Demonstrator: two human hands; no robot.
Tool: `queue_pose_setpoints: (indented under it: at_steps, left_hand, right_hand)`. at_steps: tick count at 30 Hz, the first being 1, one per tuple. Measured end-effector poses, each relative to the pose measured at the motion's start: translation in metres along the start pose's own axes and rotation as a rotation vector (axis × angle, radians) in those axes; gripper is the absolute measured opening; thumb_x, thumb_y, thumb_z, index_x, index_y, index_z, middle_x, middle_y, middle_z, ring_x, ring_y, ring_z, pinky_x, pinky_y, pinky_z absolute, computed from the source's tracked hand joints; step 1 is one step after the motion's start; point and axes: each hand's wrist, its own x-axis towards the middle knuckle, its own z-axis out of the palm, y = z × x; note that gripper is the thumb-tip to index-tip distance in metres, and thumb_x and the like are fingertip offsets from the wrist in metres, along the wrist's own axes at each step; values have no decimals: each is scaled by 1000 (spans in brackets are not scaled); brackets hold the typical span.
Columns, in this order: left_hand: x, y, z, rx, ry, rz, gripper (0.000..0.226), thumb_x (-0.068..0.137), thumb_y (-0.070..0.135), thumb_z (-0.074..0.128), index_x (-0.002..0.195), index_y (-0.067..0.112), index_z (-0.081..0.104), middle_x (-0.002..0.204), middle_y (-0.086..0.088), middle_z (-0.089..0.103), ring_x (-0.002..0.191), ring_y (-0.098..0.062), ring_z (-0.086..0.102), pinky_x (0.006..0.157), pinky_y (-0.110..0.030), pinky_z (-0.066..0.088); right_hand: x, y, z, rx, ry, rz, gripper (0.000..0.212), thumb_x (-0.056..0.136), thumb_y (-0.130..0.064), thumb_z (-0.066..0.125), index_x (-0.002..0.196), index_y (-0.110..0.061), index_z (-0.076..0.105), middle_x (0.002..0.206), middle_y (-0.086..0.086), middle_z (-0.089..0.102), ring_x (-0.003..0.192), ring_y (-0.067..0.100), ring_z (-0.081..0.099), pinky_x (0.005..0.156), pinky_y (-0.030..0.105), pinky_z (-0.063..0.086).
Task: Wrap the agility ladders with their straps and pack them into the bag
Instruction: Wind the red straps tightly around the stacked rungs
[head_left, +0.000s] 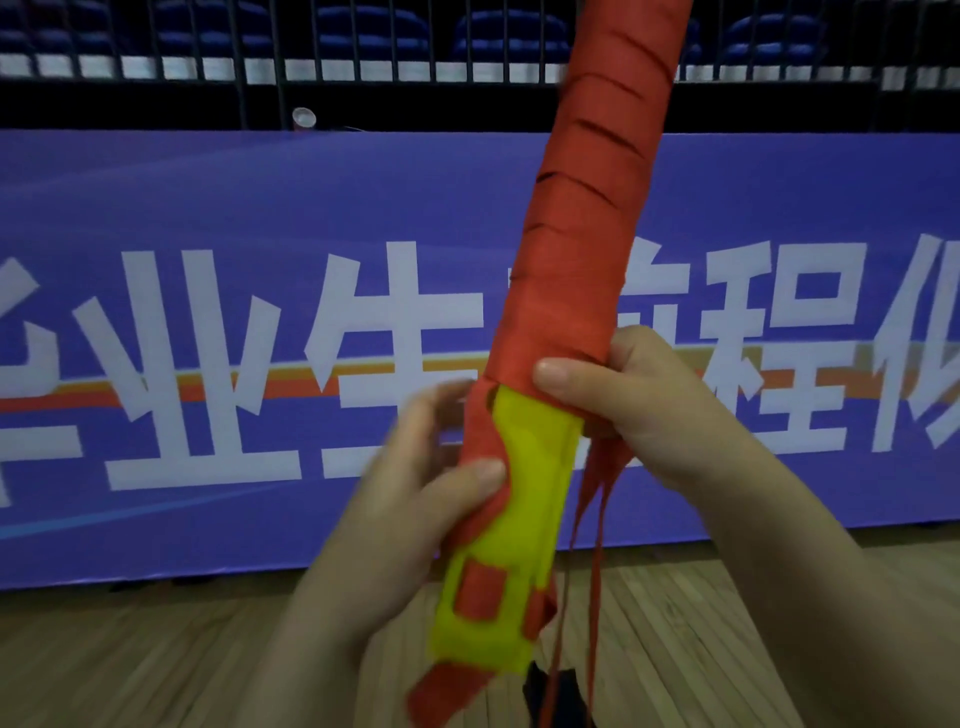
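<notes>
Agility ladder bundle (524, 519) held upright, red strap (582, 260) wound around it.
Left hand (415, 499) and right hand (639, 405) both grip it, fingers curled.

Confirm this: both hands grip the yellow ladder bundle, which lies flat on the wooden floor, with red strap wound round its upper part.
Wrong on one point. The head view shows the ladder bundle held up off the wooden floor, nearly upright, not lying flat. Left hand and right hand do grip it, and red strap is wound round its upper part.
</notes>
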Motion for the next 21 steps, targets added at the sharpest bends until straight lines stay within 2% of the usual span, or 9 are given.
queue_pose_setpoints:
  at_steps: [1, 3, 5, 7, 9, 12, 14, 16, 21]
  left_hand:
    - [1, -1, 2, 97, 30, 23, 52, 59, 45, 69, 109, 43, 54, 101, 14, 64, 88, -11, 66, 58, -18, 50]
    - [2, -5, 17, 455, 76, 0, 87, 51, 61, 70, 128, 53, 31, 115, 29, 50, 96, 0, 61, 68, -20, 53]
    - [9, -17, 37, 904, 177, -31, 114, 60, 61, 73, 142, 45, -3, 126, 21, 37, 107, -6, 54, 84, -26, 51]
    - [21, -35, 46, 985, 309, -146, 116, 72, 47, 75, 146, 30, -12, 132, 5, 38, 117, -16, 49, 90, -31, 46]
    - [32, -51, 41, 796, 386, -164, 88, 76, 32, 75, 143, 25, 19, 118, 1, 53, 105, -19, 57, 81, -33, 51]
    - [28, -56, 34, 504, 285, -139, 34, 74, 13, 72, 98, 24, 51, 76, -3, 56, 64, -15, 57, 53, -27, 49]
    - [25, -49, 30, 363, 227, -122, 27, 70, 8, 72, 87, 19, 54, 74, -17, 58, 58, -22, 55, 50, -33, 47]
    - [24, -45, 27, 231, 191, -108, 26, 61, 12, 71, 84, 12, 57, 75, -21, 61, 59, -26, 55, 52, -41, 49]
    - [17, -41, 23, -31, 50, -126, 34, 47, 11, 70, 78, 1, 61, 65, -7, 61, 58, -26, 57, 54, -37, 48]
  right_hand:
    - [2, 2, -5, -96, 75, 24, 23, 69, -37, 78, 62, -16, 74, 55, 1, 67, 55, 6, 60, 61, 21, 46]
    - [4, 6, -1, -315, 219, 56, 49, 68, -51, 75, 72, -2, 71, 60, 18, 62, 53, 10, 53, 58, 26, 41]
    - [6, 11, 5, -428, 314, 117, 61, 70, -55, 73, 62, 4, 59, 46, 12, 46, 44, 8, 40, 48, 25, 33]
    - [4, 10, 13, -506, 355, 155, 58, 73, -53, 71, 46, -9, 44, 33, -5, 34, 34, 6, 33, 39, 18, 26]
    - [2, 10, 12, -551, 308, 167, 55, 72, -54, 70, 44, -16, 41, 32, -7, 34, 33, 5, 35, 38, 16, 27]
    - [-4, 2, 4, -411, 152, 188, 32, 71, -38, 77, 55, -17, 60, 36, -9, 44, 36, 1, 41, 41, 12, 35]
    - [-8, -3, -5, -253, 38, 206, 16, 71, -23, 79, 72, -13, 68, 47, -6, 56, 46, 5, 53, 50, 15, 46]
    - [-11, 0, -14, -99, -57, 197, 22, 67, -16, 80, 81, -11, 65, 57, 1, 59, 50, 10, 57, 52, 20, 48]
    - [-10, 19, -19, 169, -158, 153, 28, 63, -19, 76, 83, -19, 56, 51, 4, 40, 35, 5, 31, 39, 15, 28]
